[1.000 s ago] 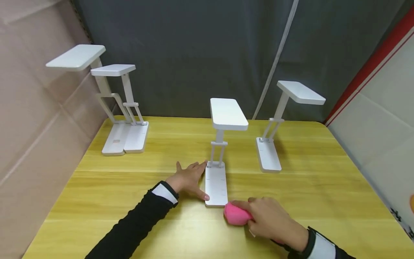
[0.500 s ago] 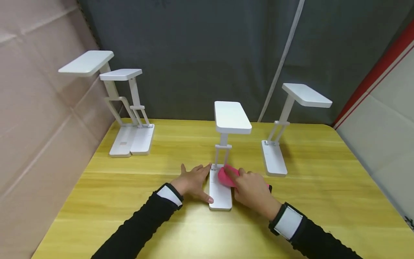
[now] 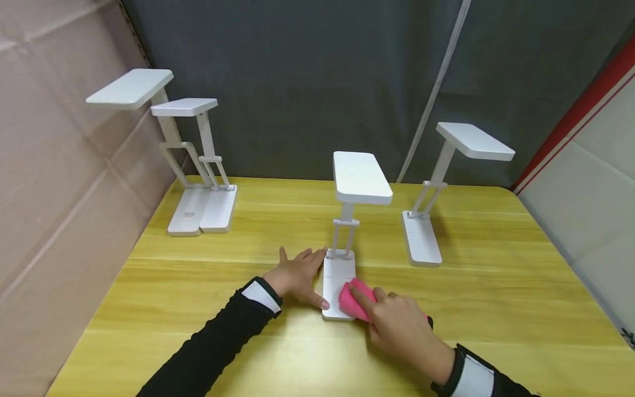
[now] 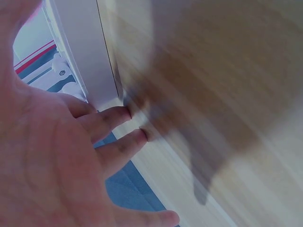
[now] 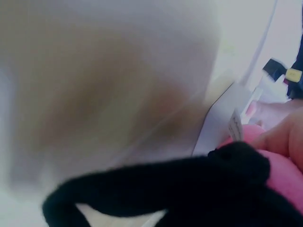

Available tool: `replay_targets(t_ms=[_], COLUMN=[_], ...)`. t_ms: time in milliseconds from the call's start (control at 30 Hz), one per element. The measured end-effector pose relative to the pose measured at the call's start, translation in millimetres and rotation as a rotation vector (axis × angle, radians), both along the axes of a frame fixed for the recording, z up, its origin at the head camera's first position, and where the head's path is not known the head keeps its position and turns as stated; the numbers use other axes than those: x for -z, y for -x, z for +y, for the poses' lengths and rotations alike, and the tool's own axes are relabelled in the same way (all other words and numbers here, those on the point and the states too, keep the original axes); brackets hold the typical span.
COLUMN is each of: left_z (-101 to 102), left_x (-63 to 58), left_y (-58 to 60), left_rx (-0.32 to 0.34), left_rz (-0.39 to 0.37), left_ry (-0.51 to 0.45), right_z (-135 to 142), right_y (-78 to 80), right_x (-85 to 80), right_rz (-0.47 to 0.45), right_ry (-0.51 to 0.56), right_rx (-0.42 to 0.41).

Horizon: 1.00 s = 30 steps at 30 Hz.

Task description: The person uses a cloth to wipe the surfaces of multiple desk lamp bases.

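Observation:
A white folding desk lamp (image 3: 361, 177) stands upright at the middle of the table, its flat head over a narrow base (image 3: 339, 270). My left hand (image 3: 296, 277) is spread at the base's left side, with the thumb and a fingertip at its edge. In the left wrist view, straight fingers (image 4: 124, 149) reach along the lamp's side. My right hand (image 3: 404, 328) grips a pink cloth (image 3: 353, 302) and presses it on the base's front right part, index finger on top. A black loop (image 5: 142, 187) and a small white tag (image 5: 235, 125) show at the cloth in the right wrist view.
Two more white lamps (image 3: 186, 212) stand side by side at the back left, bases together. Another white lamp (image 3: 423, 240) is at the right. The wooden table (image 3: 258, 220) meets a dark curtain (image 3: 278, 99) behind, with pale walls at both sides.
My right hand moved the pink cloth from the base's front right corner up to the foot of the lamp's arm, then back toward the front. My left hand stayed by the base.

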State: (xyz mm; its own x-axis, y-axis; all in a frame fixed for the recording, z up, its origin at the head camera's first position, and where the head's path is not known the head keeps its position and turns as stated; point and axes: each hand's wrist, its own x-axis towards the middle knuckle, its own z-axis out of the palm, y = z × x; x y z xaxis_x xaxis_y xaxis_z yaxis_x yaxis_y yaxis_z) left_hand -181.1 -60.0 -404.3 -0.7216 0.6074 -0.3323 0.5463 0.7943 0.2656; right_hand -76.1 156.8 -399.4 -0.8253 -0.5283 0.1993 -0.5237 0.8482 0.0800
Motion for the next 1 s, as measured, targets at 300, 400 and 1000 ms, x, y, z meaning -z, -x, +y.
replay_targets(t_ms=[300, 400, 1000], left_z=[-2.4, -2.5, 3.6], left_x=[-1.6, 0.0, -1.9], left_y=[1.7, 1.1, -1.9], left_rx=[-0.011, -0.017, -0.006], left_rz=[-0.019, -0.031, -0.017], left_ry=[0.005, -0.017, 0.03], right_z=[-0.8, -5.8, -25.6], right_y=[-9.5, 9.5, 9.2], right_x=[-20.1, -26.4, -3.3], right_rz=[-0.235, -0.217, -0.039], right_ry=[0.121, 0.152, 0.025], right_rx=[-0.079, -0.035, -0.041])
